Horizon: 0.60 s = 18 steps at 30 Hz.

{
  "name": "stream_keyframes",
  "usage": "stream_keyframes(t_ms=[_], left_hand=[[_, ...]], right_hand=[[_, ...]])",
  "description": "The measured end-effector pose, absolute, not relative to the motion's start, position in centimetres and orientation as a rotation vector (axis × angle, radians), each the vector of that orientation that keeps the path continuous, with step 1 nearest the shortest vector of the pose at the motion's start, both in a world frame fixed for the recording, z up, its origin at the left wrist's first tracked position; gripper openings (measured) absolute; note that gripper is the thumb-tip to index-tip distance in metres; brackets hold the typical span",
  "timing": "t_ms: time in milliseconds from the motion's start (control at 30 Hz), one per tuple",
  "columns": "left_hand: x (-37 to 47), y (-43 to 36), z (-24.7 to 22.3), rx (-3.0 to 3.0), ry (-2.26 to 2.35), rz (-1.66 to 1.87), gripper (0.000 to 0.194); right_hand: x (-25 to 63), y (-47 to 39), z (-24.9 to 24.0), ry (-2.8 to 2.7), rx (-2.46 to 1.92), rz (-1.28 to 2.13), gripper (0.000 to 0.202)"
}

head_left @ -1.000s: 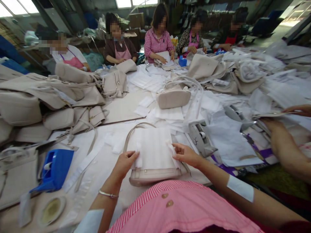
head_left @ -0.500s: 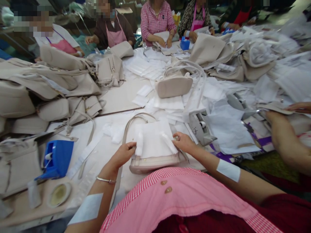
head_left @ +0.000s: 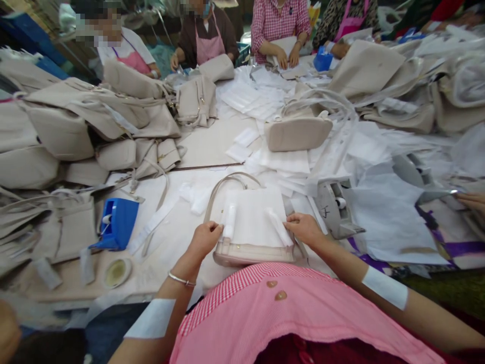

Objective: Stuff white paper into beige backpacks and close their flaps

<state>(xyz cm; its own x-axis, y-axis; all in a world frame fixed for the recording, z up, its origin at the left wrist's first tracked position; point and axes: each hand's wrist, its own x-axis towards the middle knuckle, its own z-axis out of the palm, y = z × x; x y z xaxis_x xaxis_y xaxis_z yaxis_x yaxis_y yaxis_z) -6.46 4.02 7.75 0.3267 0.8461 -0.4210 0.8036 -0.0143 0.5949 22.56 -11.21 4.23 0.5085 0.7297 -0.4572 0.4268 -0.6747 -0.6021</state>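
Observation:
A beige handbag [head_left: 246,254] stands in front of my apron, its handle [head_left: 215,194] arching up behind. A white sheet [head_left: 255,215] covers its front, and two white wrapped strips [head_left: 230,221] lie over the sheet at left and right. My left hand [head_left: 206,237] pinches the bag's left edge beside the left strip. At the right edge, my right hand [head_left: 304,228] has its fingers closed on the side of the bag near the other strip. What exactly lies between the fingertips is small and partly hidden.
A blue tape dispenser [head_left: 119,224] stands left, a grey one [head_left: 337,207] right. Beige bags [head_left: 60,131] are piled at the left and back right. Another bag [head_left: 299,134] sits ahead among white sheets [head_left: 250,93]. Several people work across the table; a person's hand [head_left: 472,200] shows far right.
The view has turned left, so the scene sits further right. Both hands remain at the bag's sides. The right-hand neighbour's arms have mostly left the view.

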Motion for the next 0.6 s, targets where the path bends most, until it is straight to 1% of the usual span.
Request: stream_keyframes(t_ms=[100, 167, 300, 400, 500, 600], left_hand=[[-6.8, 4.2, 8.0, 1.823, 1.456, 0.04, 0.031], [-7.0, 4.3, 8.0, 1.823, 1.433, 0.0, 0.031], [-7.4, 4.4, 7.7, 1.827, 1.347, -0.065, 0.032], [-7.9, 4.9, 6.9, 1.773, 1.296, -0.091, 0.038], [-9.0, 6.5, 5.5, 1.734, 1.409, -0.068, 0.044], [-10.2, 8.6, 3.6, 1.768, 1.666, -0.012, 0.037]], right_hand=[[22.4, -11.0, 4.8, -0.975, -2.335, 1.037, 0.02], [22.4, -10.9, 5.3, -1.028, -2.319, 1.089, 0.018], [22.8, -10.6, 5.5, -1.161, -2.287, 1.184, 0.017], [23.1, -10.3, 4.8, -1.381, -2.338, 1.158, 0.021], [23.7, -10.2, 4.0, -1.517, -2.325, 1.107, 0.028], [24.7, -10.4, 3.7, -1.555, -2.19, 1.139, 0.029]])
